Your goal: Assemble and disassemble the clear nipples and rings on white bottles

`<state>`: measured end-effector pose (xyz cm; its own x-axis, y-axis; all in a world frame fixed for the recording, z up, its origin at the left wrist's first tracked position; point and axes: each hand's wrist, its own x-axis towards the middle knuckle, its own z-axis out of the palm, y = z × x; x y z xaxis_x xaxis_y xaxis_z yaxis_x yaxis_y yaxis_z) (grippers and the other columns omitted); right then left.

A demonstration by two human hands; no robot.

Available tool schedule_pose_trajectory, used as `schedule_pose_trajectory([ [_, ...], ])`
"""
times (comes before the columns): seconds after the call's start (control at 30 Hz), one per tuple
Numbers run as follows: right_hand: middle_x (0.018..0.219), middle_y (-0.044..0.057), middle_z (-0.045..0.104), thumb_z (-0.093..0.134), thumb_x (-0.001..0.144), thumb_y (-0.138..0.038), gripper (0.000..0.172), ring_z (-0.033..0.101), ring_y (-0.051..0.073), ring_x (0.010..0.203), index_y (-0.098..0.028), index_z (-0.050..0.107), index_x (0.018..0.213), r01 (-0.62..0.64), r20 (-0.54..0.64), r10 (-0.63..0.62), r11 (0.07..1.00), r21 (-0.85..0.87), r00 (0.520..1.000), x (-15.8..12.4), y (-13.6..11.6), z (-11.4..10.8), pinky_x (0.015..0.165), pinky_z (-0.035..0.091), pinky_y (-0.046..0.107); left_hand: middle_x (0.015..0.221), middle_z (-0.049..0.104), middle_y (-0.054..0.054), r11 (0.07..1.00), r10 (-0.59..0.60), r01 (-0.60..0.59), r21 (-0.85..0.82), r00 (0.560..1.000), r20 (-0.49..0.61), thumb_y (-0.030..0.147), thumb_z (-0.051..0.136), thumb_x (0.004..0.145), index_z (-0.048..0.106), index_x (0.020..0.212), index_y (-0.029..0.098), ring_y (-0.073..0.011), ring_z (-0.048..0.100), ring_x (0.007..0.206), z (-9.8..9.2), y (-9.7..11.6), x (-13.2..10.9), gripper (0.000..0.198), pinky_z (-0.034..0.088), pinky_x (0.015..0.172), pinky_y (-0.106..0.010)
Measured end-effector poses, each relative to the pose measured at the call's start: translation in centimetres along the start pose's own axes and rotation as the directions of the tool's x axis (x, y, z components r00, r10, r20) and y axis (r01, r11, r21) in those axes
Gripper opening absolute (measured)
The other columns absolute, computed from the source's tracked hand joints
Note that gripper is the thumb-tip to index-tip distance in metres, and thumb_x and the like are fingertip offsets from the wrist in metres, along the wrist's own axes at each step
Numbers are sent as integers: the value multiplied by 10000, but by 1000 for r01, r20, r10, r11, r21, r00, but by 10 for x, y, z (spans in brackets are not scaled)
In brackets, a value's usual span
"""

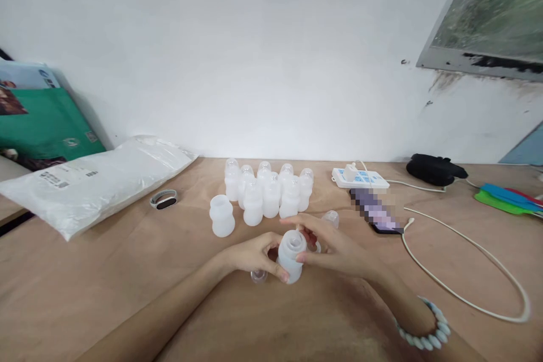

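An uncapped, translucent white baby bottle point(290, 266) is upright in front of me, its round opening facing up. My left hand point(258, 253) is closed around its lower side. On the collar at the top, my right hand point(328, 243) grips with thumb and fingers. A clear dome cap point(258, 276) lies beneath my left hand, and a second clear cap point(331, 218) rests behind my right hand. Part of a small pale piece point(316, 247) shows beside the right fingers. Another open bottle point(222, 216) stands at the left of several bottles with clear domed caps point(271, 195).
Behind the bottles is a white wall. A white plastic parcel point(102, 178) and a fitness band point(163, 200) lie left. Rightward are a power strip point(360, 179), a phone point(375, 212), a looped white cable point(462, 294), a black case point(436, 168) and coloured flat pieces point(509, 199).
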<state>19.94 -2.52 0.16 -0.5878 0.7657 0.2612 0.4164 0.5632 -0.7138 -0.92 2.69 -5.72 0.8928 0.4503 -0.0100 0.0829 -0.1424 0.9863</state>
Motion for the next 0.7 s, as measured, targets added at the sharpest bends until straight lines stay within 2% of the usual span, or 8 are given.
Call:
schedule_pose_trajectory([
  [0.1, 913, -2, 582, 706, 839, -290, 599, 529, 142, 751, -268, 463, 1386, -29, -51, 30, 999, 22, 998, 0, 13, -8, 675, 474, 265, 877, 665, -12, 1000, 0, 1, -10, 1000, 12, 519, 840, 648, 714, 941, 191, -206, 608, 898, 0, 6, -1, 457, 483, 887, -339],
  [0.23, 836, -5, 562, 644, 874, -269, 395, 493, 134, 671, -232, 556, 1258, -63, -207, 50, 996, -61, 977, -1, 24, -17, 656, 458, 284, 899, 677, -15, 1000, 7, -7, 24, 1000, 30, 487, 854, 641, 729, 922, 192, -222, 608, 955, 2, 12, -2, 426, 475, 893, -321],
  [0.33, 767, -22, 532, 604, 882, -307, 286, 491, 132, 651, -217, 595, 1154, -13, -113, 12, 1000, -10, 993, -3, 17, -17, 631, 447, 276, 847, 659, -5, 999, 10, -9, 50, 1000, -13, 465, 863, 631, 716, 913, 184, -208, 603, 882, 5, 11, -3, 424, 486, 819, -303],
  [0.43, 764, -34, 549, 752, 746, -414, 423, 508, 135, 659, -220, 593, 1086, -24, -6, 24, 999, 24, 1000, -3, 4, -4, 589, 424, 255, 851, 644, 3, 998, 51, -50, 33, 997, -56, 415, 871, 635, 698, 939, 179, -171, 582, 818, 8, 9, -3, 422, 483, 772, -277],
  [0.5, 739, -44, 578, 862, 593, -440, 518, 516, 136, 636, -217, 577, 963, -96, -71, 95, 995, -17, 993, 0, -2, 10, 547, 391, 241, 792, 614, 21, 999, 22, -21, 25, 998, -56, 391, 865, 649, 685, 930, 177, -119, 538, 665, 9, 9, -3, 397, 467, 621, -233],
  [0.6, 624, -60, 562, 849, 617, -366, 392, 518, 140, 595, -211, 535, 794, -168, -255, 131, 977, -128, 958, 3, -5, 25, 538, 361, 244, 669, 529, 59, 998, -64, 65, 18, 997, -39, 387, 864, 648, 655, 849, 169, -63, 412, 489, 9, 10, -4, 363, 345, 431, -191],
  [0.63, 623, -56, 564, 813, 657, -321, 320, 527, 144, 606, -210, 537, 775, -160, -277, 112, 974, -159, 954, 3, -5, 27, 554, 372, 250, 662, 523, 60, 997, -71, 71, 16, 997, -41, 389, 869, 639, 648, 836, 168, -63, 414, 487, 9, 11, -4, 370, 341, 427, -190],
  [0.7, 722, -30, 609, 727, 716, -232, 200, 560, 153, 667, -210, 576, 845, -100, -233, 56, 979, -178, 971, 2, -6, 24, 601, 415, 263, 703, 563, 42, 998, -65, 66, 14, 997, -50, 395, 882, 616, 657, 852, 169, -90, 488, 563, 9, 11, -4, 397, 403, 491, -204],
])
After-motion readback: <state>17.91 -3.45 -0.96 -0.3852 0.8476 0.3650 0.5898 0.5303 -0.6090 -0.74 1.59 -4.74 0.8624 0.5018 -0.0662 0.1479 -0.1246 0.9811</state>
